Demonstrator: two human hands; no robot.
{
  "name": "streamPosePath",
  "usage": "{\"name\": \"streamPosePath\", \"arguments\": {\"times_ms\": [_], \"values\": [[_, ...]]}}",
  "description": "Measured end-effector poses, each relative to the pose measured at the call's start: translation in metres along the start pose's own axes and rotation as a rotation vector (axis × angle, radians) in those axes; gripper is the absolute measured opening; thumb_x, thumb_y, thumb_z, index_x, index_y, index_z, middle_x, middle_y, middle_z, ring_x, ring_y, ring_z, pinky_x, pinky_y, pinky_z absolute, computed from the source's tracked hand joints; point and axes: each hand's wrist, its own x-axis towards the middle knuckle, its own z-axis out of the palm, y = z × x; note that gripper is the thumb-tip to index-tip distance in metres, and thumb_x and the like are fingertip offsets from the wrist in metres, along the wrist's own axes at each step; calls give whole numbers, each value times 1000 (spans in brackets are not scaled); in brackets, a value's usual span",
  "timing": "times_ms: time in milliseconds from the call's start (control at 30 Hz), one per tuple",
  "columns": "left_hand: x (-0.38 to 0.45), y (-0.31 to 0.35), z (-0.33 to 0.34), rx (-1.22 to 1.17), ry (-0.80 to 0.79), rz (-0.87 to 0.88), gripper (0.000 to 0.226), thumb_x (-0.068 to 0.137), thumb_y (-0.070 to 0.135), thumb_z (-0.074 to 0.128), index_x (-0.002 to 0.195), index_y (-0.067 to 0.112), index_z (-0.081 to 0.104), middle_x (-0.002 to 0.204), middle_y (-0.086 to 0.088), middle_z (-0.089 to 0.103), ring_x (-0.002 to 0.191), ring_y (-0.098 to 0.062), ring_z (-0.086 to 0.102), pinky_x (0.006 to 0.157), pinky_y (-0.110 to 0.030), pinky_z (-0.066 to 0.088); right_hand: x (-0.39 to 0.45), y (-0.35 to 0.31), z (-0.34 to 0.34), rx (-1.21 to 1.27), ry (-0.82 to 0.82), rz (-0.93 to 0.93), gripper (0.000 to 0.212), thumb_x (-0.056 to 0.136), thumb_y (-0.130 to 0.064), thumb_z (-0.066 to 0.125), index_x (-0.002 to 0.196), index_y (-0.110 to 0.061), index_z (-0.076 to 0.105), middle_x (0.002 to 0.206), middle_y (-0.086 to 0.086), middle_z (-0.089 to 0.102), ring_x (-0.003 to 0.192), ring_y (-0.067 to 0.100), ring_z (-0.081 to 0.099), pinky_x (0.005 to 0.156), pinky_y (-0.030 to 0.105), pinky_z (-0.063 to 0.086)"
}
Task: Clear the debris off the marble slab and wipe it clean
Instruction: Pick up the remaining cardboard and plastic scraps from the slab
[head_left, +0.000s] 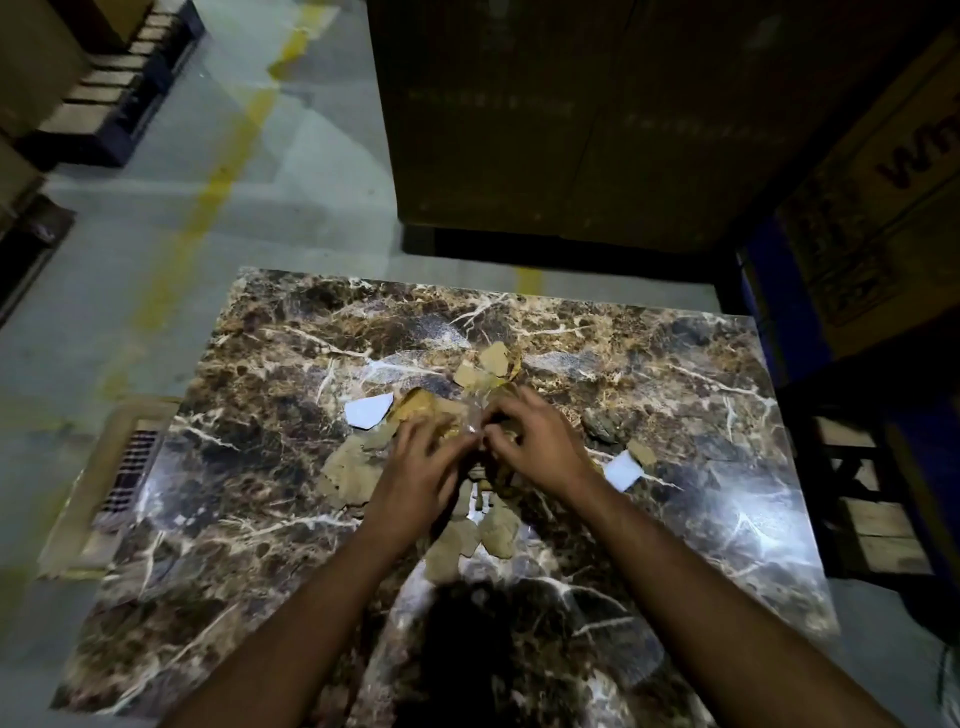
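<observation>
A dark brown marble slab (260, 519) with pale veins lies flat below me. Torn brown cardboard scraps (350, 470) are heaped at its middle, with more scraps (493, 361) farther back and two white paper pieces (368, 410) (622, 470) at either side. A small grey stone-like lump (602, 426) sits right of the heap. My left hand (421, 467) and my right hand (540, 441) meet over the heap, fingers curled down into the scraps and a bit of clear plastic (475, 415). What each hand grips is blurred.
A large dark cardboard box (571, 130) stands beyond the slab's far edge, and another printed box (883, 208) is at the right. A wooden pallet (872, 509) sits by the right edge. A flat carton piece (104, 483) lies on the grey floor at the left.
</observation>
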Motion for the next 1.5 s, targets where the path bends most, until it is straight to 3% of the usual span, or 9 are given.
{"name": "streamPosePath", "arguments": {"times_ms": [167,467,633,800,967,1100,1300,1400,1500], "values": [[-16,2,15,51,-236,-143,57,94,29,55,147,24,36,150,-5,42,137,-28,37,108,-57,35,-19,-8,17,-51,-100,24,47,97,-34,62,141,-26,48,137,3,41,119,20,51,94,35,52],[-38,-8,-18,-234,208,-259,65,81,38,54,142,23,41,143,0,46,133,-17,36,113,-60,23,-33,-9,5,-270,-134,-40,69,99,-39,51,154,-40,8,112,1,69,85,21,66,70,37,61],[-54,-39,-32,-274,261,-526,64,85,50,51,143,28,40,146,-2,42,135,-24,34,109,-61,32,-9,-8,-40,-391,29,101,49,104,-60,29,141,-30,40,90,-9,66,63,13,61,68,27,55],[-53,-73,-32,-240,122,-606,70,86,65,46,147,33,35,157,0,33,144,-29,28,111,-64,31,63,16,-57,-370,163,78,19,106,-31,45,112,-21,61,89,3,69,68,16,58,62,26,42],[-40,-79,-28,-139,-49,-606,65,93,57,49,152,39,28,165,2,22,149,-32,16,115,-68,17,136,37,-32,-631,-341,-251,60,95,-19,67,146,-42,46,159,0,41,138,28,44,109,48,43],[-37,-75,-26,-23,-202,-570,72,89,68,32,156,42,23,168,6,10,151,-30,8,114,-67,12,153,48,-12,-955,-642,-517,84,99,-15,61,156,-53,13,170,-9,9,155,28,14,120,60,25],[-42,-71,-23,20,-213,-573,72,90,71,23,156,41,25,167,3,13,151,-30,5,115,-66,15,108,94,-57,-672,-538,-217,74,99,-4,58,153,-47,33,166,-5,26,142,28,42,116,44,37],[-47,-71,-18,56,-149,-603,73,91,70,19,157,39,24,168,2,10,150,-31,5,116,-65,14,68,117,-69,-546,-449,35,62,100,-13,58,148,-49,42,155,4,48,112,26,63,90,32,50],[-53,-63,-11,-23,-129,-623,76,90,72,17,158,38,20,169,5,7,152,-30,0,118,-65,9,35,121,-59,-471,-425,-12,47,103,-19,52,147,-36,52,150,7,53,115,28,61,88,32,47]]}}
